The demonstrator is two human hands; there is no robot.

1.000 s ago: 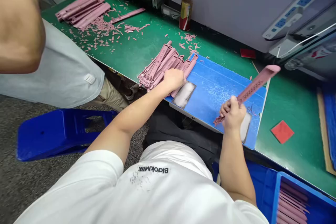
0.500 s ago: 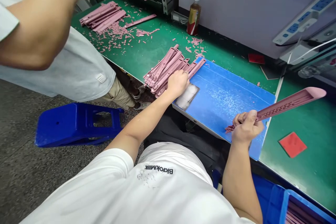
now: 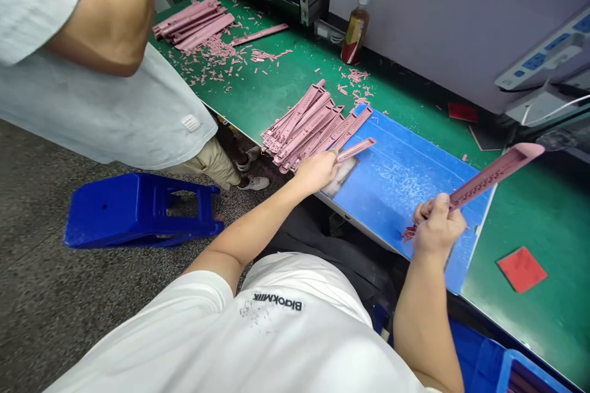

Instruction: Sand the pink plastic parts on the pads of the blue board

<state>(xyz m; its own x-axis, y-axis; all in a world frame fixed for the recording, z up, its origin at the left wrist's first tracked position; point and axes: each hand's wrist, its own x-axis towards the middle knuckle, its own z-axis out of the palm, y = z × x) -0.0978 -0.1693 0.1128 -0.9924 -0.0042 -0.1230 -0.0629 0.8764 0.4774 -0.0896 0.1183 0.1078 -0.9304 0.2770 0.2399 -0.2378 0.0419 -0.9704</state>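
Note:
My left hand [image 3: 317, 172] is closed on the near end of a slim pink plastic strip [image 3: 357, 149], which points away over the blue board's left edge. Beside it lies a fanned pile of similar pink strips [image 3: 304, 123], some with rows of small holes. My right hand [image 3: 439, 224] grips another pink plastic strip [image 3: 495, 177], long and trough-shaped, tilted up to the right above the board. Small pink scraps [image 3: 409, 233] stick out at the left side of that fist; whether they are attached to the strip is hidden.
Beneath my hands is a blue board [image 3: 405, 166] on a green table [image 3: 239, 98]. Pink offcuts [image 3: 216, 55], a second strip stack [image 3: 193, 18], a bottle [image 3: 355, 31] and a red square [image 3: 522, 269] are on the table. A co-worker [image 3: 106, 98] stands left, near a blue stool [image 3: 138, 209].
My left hand has moved from the pile toward my body, with a strip now apart from the others. The right-hand strip has shifted slightly. The whole view has turned a little left.

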